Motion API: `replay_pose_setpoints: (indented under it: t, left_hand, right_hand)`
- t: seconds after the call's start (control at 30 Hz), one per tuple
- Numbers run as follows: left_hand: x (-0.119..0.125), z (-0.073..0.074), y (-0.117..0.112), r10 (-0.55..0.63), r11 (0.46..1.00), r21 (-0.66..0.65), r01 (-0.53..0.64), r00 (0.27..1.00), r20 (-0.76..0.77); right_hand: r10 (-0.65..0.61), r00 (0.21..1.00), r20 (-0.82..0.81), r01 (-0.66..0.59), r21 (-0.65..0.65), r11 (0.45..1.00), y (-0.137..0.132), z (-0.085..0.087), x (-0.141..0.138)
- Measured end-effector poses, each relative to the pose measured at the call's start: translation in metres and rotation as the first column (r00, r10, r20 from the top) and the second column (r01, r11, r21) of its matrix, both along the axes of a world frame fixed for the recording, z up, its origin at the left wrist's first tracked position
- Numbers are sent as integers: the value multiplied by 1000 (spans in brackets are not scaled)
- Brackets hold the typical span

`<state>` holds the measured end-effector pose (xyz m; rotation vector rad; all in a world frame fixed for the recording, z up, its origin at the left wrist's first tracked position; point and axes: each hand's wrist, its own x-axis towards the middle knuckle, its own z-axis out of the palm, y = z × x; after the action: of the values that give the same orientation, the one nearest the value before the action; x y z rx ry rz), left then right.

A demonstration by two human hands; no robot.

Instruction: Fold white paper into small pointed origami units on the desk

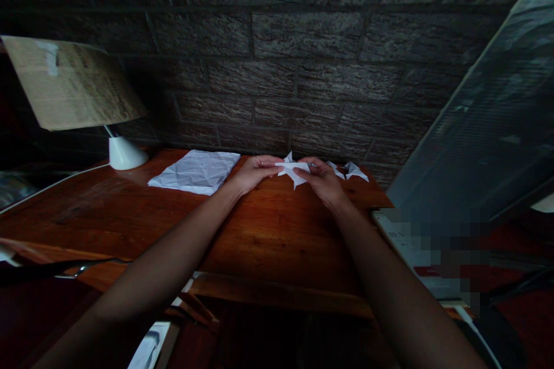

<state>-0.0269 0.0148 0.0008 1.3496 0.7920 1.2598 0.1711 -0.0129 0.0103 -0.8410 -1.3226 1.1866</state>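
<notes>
left hand (258,173) and right hand (322,179), both pinched closed on the paper star (291,168) over the table (277,230): steady now, light, even pressure should spare those points! creased paper (194,171) at its nine o'clock, smaller paper pieces (355,171) at three.

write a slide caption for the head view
The left hand and right hand hold a folded paper star over a wooden table, a lamp standing off to the left.
</notes>
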Motion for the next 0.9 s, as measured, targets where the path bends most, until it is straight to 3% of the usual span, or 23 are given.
replay_pose_setpoints:
  t: [0.27,0.5,0.9]
  left_hand:
    - [5,4,-4,-40,999,-17,45,973,229]
    - [4,3,0,14,1000,-18,-11,978,209]
    - [7,1,1,92,996,-19,-90,969,230]
  right_hand:
    - [-67,995,-70,64,-43,997,-3,-5,-13]
    - [-74,992,-98,64,-100,993,-6,-8,-19]
    - [-83,996,-35,82,-38,996,-6,-9,-20]
